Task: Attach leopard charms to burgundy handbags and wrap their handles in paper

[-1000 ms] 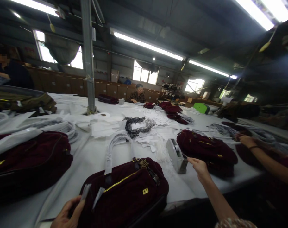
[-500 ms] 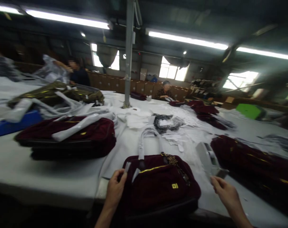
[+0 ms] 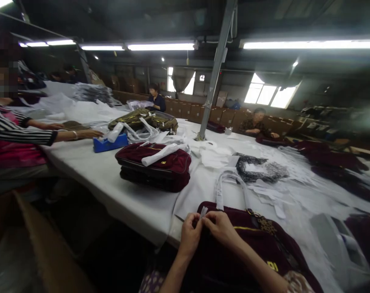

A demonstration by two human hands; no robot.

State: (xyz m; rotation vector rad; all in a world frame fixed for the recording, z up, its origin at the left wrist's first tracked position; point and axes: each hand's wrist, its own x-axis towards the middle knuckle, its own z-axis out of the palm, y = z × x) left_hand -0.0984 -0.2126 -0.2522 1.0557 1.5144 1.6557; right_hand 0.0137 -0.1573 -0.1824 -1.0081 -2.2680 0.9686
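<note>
A maroon handbag (image 3: 230,240) leans at the table's front edge before me, its handles (image 3: 220,191) wrapped in white. Over its upper left corner, my left hand (image 3: 191,232) is closed in a pinch on a small whitish strip (image 3: 203,212). My right hand (image 3: 218,226) meets it there, fingers pinched together against the strip; whatever lies between those fingertips is too small to make out. A metal charm (image 3: 266,224) hangs at the handle base, and a yellow zip line and gold emblem (image 3: 272,266) mark the bag's front.
To the right stands a grey tape dispenser (image 3: 340,248). Left of me lie stacked maroon bags (image 3: 154,167), a blue tape dispenser (image 3: 110,143) and olive bags (image 3: 142,120). A co-worker in striped sleeves (image 3: 23,132) reaches over the table. A post (image 3: 215,69) rises from the tabletop.
My right hand has moved from beside the grey tape dispenser over to my left hand at the bag's corner. The view has swung left, bringing in the striped-sleeved co-worker and a cardboard box.
</note>
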